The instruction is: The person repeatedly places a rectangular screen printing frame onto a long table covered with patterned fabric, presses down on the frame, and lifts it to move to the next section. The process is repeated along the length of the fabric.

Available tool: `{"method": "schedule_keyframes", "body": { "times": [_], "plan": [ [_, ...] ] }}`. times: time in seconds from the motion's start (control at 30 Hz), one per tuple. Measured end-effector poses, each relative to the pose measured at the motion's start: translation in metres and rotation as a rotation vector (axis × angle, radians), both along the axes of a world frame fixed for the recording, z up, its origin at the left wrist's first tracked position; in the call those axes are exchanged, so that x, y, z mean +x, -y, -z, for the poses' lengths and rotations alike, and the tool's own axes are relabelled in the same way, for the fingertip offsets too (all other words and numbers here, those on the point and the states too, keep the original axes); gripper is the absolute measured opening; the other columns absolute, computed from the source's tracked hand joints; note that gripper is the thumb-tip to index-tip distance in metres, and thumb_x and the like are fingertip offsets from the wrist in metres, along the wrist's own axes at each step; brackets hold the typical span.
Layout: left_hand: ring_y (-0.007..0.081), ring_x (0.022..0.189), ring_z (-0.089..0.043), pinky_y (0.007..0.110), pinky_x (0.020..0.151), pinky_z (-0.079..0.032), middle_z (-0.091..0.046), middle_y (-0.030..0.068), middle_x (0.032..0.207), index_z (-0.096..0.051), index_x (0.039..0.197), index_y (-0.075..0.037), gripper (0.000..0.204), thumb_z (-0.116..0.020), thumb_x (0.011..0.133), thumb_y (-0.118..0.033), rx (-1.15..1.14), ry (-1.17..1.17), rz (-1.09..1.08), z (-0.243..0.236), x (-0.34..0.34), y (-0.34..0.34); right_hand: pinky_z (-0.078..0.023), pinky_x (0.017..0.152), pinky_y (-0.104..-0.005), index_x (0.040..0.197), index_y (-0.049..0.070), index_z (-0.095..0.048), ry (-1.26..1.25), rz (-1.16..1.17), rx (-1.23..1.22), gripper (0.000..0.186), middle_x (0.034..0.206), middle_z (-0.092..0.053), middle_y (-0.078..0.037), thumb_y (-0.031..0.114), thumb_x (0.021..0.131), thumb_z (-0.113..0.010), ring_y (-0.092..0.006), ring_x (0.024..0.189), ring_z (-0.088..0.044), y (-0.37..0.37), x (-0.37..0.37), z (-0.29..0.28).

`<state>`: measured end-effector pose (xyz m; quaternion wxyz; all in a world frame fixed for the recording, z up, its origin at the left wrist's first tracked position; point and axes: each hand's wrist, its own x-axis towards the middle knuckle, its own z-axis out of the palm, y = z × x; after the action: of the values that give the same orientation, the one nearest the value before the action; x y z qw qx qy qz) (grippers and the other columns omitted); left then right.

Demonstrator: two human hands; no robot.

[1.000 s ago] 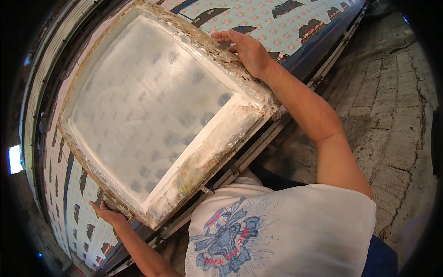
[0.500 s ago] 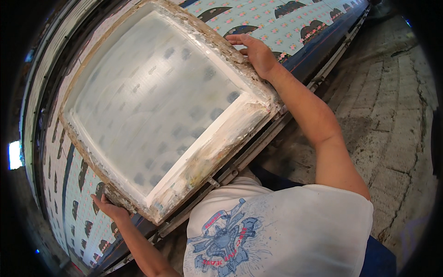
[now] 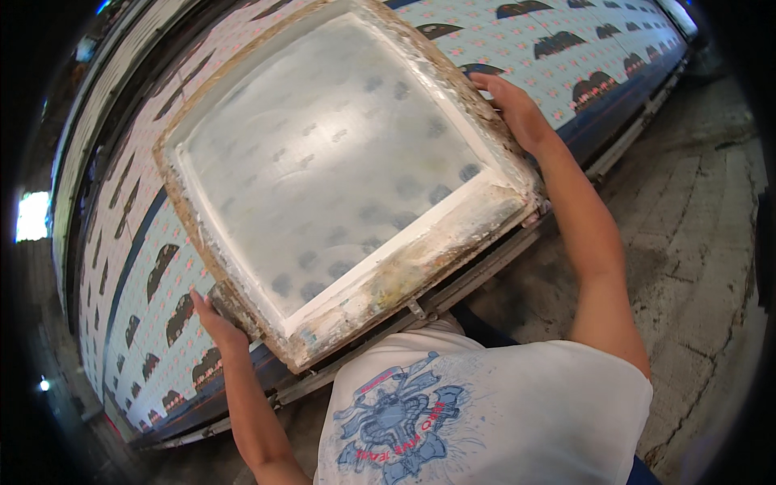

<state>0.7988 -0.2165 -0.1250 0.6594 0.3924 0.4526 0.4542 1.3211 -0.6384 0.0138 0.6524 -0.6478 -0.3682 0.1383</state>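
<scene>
A large screen-printing frame (image 3: 408,279) lies tilted across the view over the long printed fabric (image 3: 453,48). Its pale, translucent mesh (image 3: 323,162) has greyish dark spots, and its rim is crusted with dried paint. My right hand (image 3: 521,113) grips the frame's right side, with fingers curled at the outer edge. At the lower left, my left hand (image 3: 220,325) holds the frame beside a small worn block (image 3: 234,309) on its rim. Some of the left fingers are hard to make out. Dark shapes and small pink flowers pattern the light blue fabric.
A metal rail (image 3: 485,271) runs along the table's near edge, close to my body. Cracked paved floor (image 3: 687,267) lies to the right. Beyond the table's far side is a long pale structure (image 3: 105,105), and a bright opening (image 3: 32,217) glows at far left.
The frame and both my hands now appear farther right in the view. More of the patterned fabric shows left of the frame, and both hands stay at its sides.
</scene>
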Motion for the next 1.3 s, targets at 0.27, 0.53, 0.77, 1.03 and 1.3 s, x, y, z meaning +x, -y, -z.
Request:
{"method": "schedule_keyframes", "body": {
  "times": [0.27, 0.53, 0.77, 1.03, 1.3],
  "plan": [
    [0.0236, 0.097, -0.075, 0.038, 0.097, -0.057, -0.078, 0.0117, 0.109, -0.075, 0.115, 0.003, 0.072, -0.052, 0.11, -0.065, 0.012, 0.057, 0.159, 0.0, -0.01, -0.004, -0.054, 0.107, -0.0485, 0.119, 0.012, -0.081, 0.921, -0.12, -0.283, 0.028, 0.132, -0.072, -0.013, 0.008, 0.091, -0.081, -0.0368, 0.126, -0.068, 0.0, -0.16, 0.011],
    [0.0206, 0.096, -0.07, 0.038, 0.092, -0.055, -0.074, 0.01, 0.11, -0.071, 0.119, 0.003, 0.056, -0.053, 0.115, -0.049, 0.013, 0.099, 0.071, -0.021, 0.014, 0.015, -0.055, 0.104, -0.0465, 0.122, 0.012, -0.076, 1.248, -0.282, -0.42, 0.048, 0.127, -0.073, -0.009, 0.008, 0.075, -0.086, -0.0338, 0.123, -0.07, -0.011, -0.244, 0.044],
    [0.0172, 0.087, -0.06, 0.037, 0.084, -0.05, -0.067, 0.0063, 0.095, -0.071, 0.106, 0.004, 0.048, -0.059, 0.114, -0.043, 0.161, -0.02, 0.063, -0.014, 0.01, 0.011, -0.056, 0.095, -0.0466, 0.123, 0.01, -0.076, 1.342, -0.217, -0.489, 0.046, 0.118, -0.075, -0.01, 0.001, 0.078, -0.077, -0.0339, 0.114, -0.072, -0.049, -0.272, 0.033],
    [0.0168, 0.095, -0.063, 0.035, 0.09, -0.051, -0.071, 0.0077, 0.104, -0.071, 0.129, 0.009, 0.053, -0.063, 0.112, -0.04, 0.384, -0.144, -0.009, -0.015, 0.012, 0.016, -0.058, 0.091, -0.0491, 0.125, 0.013, -0.078, 1.161, -0.321, -0.894, 0.043, 0.112, -0.077, -0.011, 0.001, 0.085, -0.073, -0.0373, 0.108, -0.073, -0.088, -0.283, -0.013],
    [0.0323, 0.12, -0.068, 0.041, 0.107, -0.051, -0.071, 0.0246, 0.131, -0.062, 0.147, 0.008, 0.066, -0.064, 0.108, -0.045, 0.415, -0.22, 0.007, -0.01, 0.015, 0.011, -0.058, 0.093, -0.047, 0.125, 0.014, -0.078, 1.256, -0.233, -0.717, 0.053, 0.119, -0.077, -0.009, -0.007, 0.077, -0.072, -0.0364, 0.111, -0.072, -0.051, -0.295, 0.027]
  ]
}}
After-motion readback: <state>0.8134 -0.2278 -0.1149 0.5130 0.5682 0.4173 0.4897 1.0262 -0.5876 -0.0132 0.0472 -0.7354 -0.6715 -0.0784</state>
